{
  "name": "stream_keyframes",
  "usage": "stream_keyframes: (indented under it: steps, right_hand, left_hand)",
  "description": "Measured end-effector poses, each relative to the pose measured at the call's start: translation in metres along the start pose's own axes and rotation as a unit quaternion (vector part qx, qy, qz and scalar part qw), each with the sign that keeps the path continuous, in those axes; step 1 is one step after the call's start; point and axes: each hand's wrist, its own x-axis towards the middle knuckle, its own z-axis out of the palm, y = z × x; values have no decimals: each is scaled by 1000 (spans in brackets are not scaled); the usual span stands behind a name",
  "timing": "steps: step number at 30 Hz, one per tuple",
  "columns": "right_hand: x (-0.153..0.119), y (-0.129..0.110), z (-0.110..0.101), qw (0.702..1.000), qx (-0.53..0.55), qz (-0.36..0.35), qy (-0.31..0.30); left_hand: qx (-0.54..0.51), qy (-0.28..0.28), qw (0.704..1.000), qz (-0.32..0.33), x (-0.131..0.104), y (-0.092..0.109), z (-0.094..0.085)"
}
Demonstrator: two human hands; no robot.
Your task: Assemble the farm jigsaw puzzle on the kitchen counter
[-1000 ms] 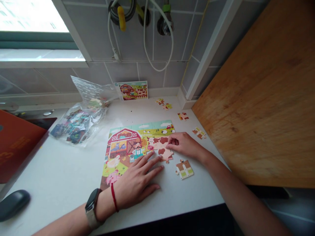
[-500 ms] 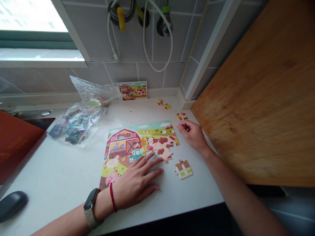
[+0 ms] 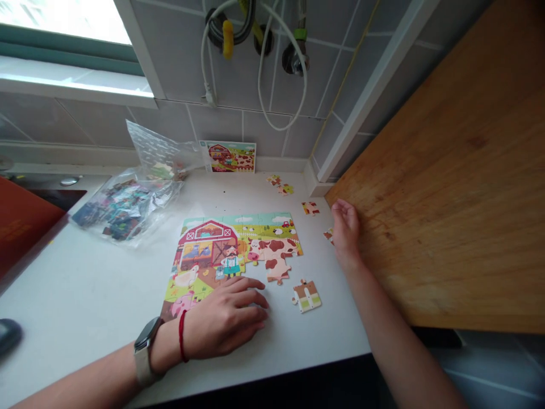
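A partly assembled farm puzzle [image 3: 213,250] lies on the white counter. My left hand [image 3: 232,318] rests over its lower edge, fingers apart and slightly bent, holding nothing. To the right of that hand is a joined piece with white legs [image 3: 307,296]. My right hand [image 3: 347,227] is beside the wooden board, its fingers curled; whether anything is inside them is hidden. A loose piece [image 3: 328,235] shows partly at that hand's left side. Another brown-and-cream piece [image 3: 310,208] lies farther back, and a few more pieces [image 3: 284,189] sit near the wall.
A picture card [image 3: 232,157] leans on the tiled wall. Clear plastic bags of puzzle pieces [image 3: 128,207] lie at the back left. A dark mouse [image 3: 8,336] is at the left edge. The wooden board [image 3: 447,170] bounds the right side. White cable loops hang above.
My right hand has moved right, off the puzzle's side and towards the board, and a loose piece now shows beside it. My left hand has drawn back slightly, its fingers more bent.
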Motion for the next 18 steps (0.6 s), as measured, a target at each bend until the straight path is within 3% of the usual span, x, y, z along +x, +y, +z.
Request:
stream_keyframes:
  steps: [6,10,13,18]
  right_hand:
    - [4,11,-3,997,-13,71,-41]
    - [8,21,2,988,-120,-13,-102]
    - [10,24,10,949,-235,-114,-176]
    - [11,17,15,927,-302,-126,-181]
  left_hand:
    - [-26,0,1000,-5,0,0,1]
    - [-38,13,999,-1,0,1,2]
    - [-42,25,999,2,0,1,3]
    - [-33,31,999,13,0,2,3]
